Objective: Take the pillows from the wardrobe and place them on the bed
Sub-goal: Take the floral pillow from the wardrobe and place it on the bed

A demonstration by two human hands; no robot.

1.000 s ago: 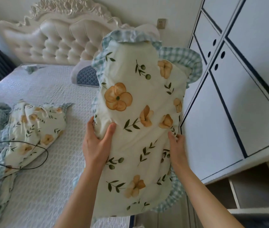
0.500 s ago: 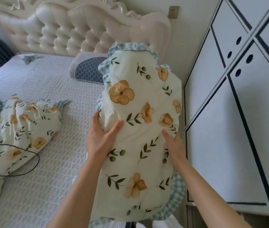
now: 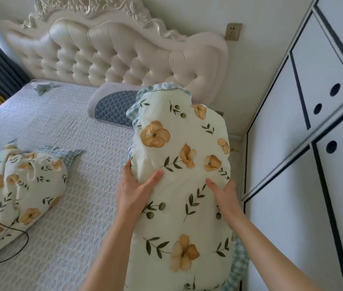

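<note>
1. Floral pillow (image 3: 179,175) is up on end in front of you, over the near edge of the bed (image 3: 71,143).
2. Your left hand (image 3: 134,192) and right hand (image 3: 225,196) clamp its sides.
3. Second pillow (image 3: 19,192) lies on the bed, well left.

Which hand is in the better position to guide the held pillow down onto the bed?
Probably the left hand. It grips the held pillow on the side facing the bed, over open mattress. The right hand grips the side nearer the wardrobe, so it would mostly follow.
</note>
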